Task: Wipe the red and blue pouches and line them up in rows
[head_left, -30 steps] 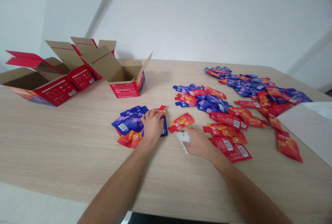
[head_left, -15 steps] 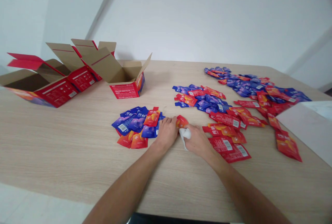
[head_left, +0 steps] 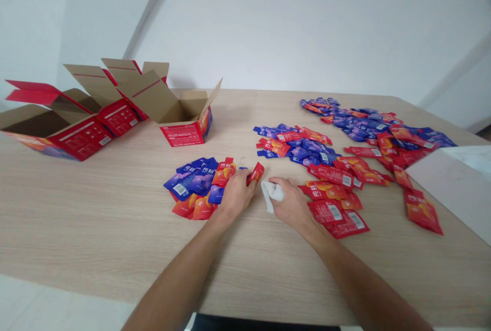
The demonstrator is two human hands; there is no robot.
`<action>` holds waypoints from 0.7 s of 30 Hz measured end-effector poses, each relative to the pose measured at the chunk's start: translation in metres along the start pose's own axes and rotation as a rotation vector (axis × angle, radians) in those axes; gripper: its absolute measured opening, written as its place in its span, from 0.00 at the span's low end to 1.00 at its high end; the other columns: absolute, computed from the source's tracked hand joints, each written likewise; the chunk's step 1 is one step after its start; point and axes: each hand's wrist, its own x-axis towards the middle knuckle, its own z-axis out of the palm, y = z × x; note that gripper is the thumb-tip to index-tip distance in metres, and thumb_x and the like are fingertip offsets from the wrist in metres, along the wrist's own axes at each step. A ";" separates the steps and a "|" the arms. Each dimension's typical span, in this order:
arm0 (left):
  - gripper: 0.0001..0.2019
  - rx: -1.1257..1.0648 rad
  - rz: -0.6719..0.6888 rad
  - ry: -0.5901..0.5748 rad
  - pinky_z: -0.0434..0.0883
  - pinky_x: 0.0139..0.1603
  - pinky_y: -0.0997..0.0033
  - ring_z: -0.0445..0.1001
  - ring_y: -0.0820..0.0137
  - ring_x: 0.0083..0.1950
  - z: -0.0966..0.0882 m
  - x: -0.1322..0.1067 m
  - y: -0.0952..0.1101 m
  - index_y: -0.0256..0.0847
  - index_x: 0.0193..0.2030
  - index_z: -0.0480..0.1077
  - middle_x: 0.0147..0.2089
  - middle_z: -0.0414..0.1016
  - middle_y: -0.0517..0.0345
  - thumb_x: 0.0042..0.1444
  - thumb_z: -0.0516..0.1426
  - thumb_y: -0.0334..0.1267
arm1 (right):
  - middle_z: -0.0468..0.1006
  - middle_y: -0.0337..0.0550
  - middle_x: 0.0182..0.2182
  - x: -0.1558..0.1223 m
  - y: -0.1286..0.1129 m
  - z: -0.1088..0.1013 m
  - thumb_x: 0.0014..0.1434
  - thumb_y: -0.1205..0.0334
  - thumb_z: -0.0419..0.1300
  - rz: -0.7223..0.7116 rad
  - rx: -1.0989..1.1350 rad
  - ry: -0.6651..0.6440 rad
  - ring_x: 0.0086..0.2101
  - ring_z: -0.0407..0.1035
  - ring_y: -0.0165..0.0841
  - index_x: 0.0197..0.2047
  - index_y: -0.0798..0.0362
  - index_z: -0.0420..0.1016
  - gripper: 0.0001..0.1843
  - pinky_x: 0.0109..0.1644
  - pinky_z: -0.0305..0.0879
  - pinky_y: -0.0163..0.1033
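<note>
My left hand [head_left: 238, 193] is closed on a red pouch [head_left: 256, 172], whose end sticks out past the fingers. It is at the right edge of a pile of blue and red pouches [head_left: 192, 180], partly covering that pile. In my right hand [head_left: 289, 202] is a folded white cloth [head_left: 268, 195], gripped between thumb and fingers just above the table. A narrow gap separates the two hands. To the right of my right hand, several red pouches [head_left: 330, 213] lie overlapping.
Open cardboard boxes stand at the left, the nearest being a red box [head_left: 182, 135] with raised flaps. A mixed pile of pouches [head_left: 307, 149] lies beyond my hands, and more pouches [head_left: 360, 126] stretch toward the back right. A white panel [head_left: 452, 188] juts over the right side.
My left hand has drawn slightly left with the red pouch, tilting it up. The cloth in my right hand has come away from the pouch, and the hands are farther apart.
</note>
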 end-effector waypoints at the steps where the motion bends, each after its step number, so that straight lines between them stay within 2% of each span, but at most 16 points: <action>1: 0.06 -0.037 -0.021 0.033 0.67 0.45 0.63 0.73 0.62 0.42 0.000 0.000 -0.002 0.39 0.39 0.72 0.39 0.76 0.51 0.57 0.55 0.34 | 0.80 0.47 0.43 0.000 0.000 0.000 0.51 0.71 0.62 -0.006 0.018 0.010 0.44 0.74 0.41 0.51 0.50 0.76 0.23 0.47 0.70 0.42; 3: 0.04 -0.235 -0.095 0.057 0.68 0.43 0.65 0.72 0.64 0.40 0.001 -0.001 -0.002 0.40 0.37 0.70 0.37 0.74 0.54 0.56 0.56 0.35 | 0.80 0.47 0.46 -0.001 0.000 -0.001 0.51 0.71 0.62 -0.048 0.073 0.052 0.46 0.73 0.41 0.52 0.50 0.75 0.24 0.50 0.71 0.43; 5: 0.06 -0.601 -0.203 0.000 0.69 0.39 0.68 0.72 0.67 0.36 0.003 -0.003 0.001 0.41 0.40 0.69 0.35 0.74 0.58 0.55 0.58 0.37 | 0.78 0.48 0.51 -0.002 -0.002 -0.002 0.51 0.73 0.61 -0.126 0.136 0.107 0.50 0.71 0.41 0.54 0.50 0.74 0.26 0.55 0.69 0.45; 8: 0.19 -1.136 -0.314 -0.130 0.70 0.39 0.69 0.74 0.69 0.35 0.006 -0.008 0.012 0.42 0.51 0.68 0.38 0.77 0.58 0.51 0.61 0.36 | 0.76 0.45 0.56 -0.005 -0.006 -0.003 0.51 0.76 0.58 -0.252 0.179 0.137 0.55 0.68 0.41 0.57 0.48 0.71 0.30 0.59 0.66 0.47; 10: 0.30 -1.324 -0.319 -0.198 0.70 0.38 0.71 0.74 0.70 0.34 0.006 -0.012 0.016 0.43 0.58 0.68 0.41 0.78 0.57 0.45 0.61 0.29 | 0.76 0.45 0.56 -0.006 -0.007 -0.001 0.51 0.77 0.57 -0.328 0.171 0.096 0.55 0.68 0.41 0.60 0.47 0.70 0.34 0.59 0.66 0.48; 12: 0.38 -1.409 -0.296 -0.255 0.68 0.36 0.74 0.74 0.72 0.33 0.005 -0.015 0.018 0.44 0.61 0.68 0.43 0.79 0.56 0.38 0.58 0.22 | 0.76 0.44 0.57 -0.006 -0.006 0.000 0.50 0.78 0.56 -0.386 0.154 0.045 0.54 0.68 0.41 0.61 0.46 0.69 0.36 0.58 0.66 0.49; 14: 0.44 -1.429 -0.267 -0.314 0.69 0.36 0.74 0.75 0.70 0.37 0.004 -0.016 0.018 0.45 0.62 0.68 0.46 0.79 0.55 0.32 0.55 0.20 | 0.76 0.44 0.57 -0.005 -0.003 -0.001 0.48 0.79 0.55 -0.386 0.133 0.036 0.54 0.68 0.42 0.61 0.46 0.70 0.37 0.57 0.66 0.49; 18: 0.47 -1.363 -0.239 -0.402 0.71 0.41 0.69 0.77 0.61 0.48 0.003 -0.019 0.017 0.45 0.63 0.69 0.53 0.78 0.51 0.29 0.53 0.20 | 0.76 0.43 0.57 -0.002 0.000 -0.007 0.47 0.80 0.54 -0.276 0.081 0.157 0.54 0.67 0.42 0.60 0.46 0.71 0.38 0.57 0.66 0.50; 21: 0.48 -1.345 -0.243 -0.402 0.72 0.41 0.68 0.78 0.60 0.48 0.006 -0.020 0.016 0.45 0.64 0.69 0.52 0.79 0.51 0.28 0.52 0.20 | 0.75 0.42 0.58 -0.005 -0.004 -0.005 0.48 0.80 0.54 -0.325 0.092 0.144 0.55 0.66 0.42 0.61 0.46 0.71 0.38 0.59 0.65 0.50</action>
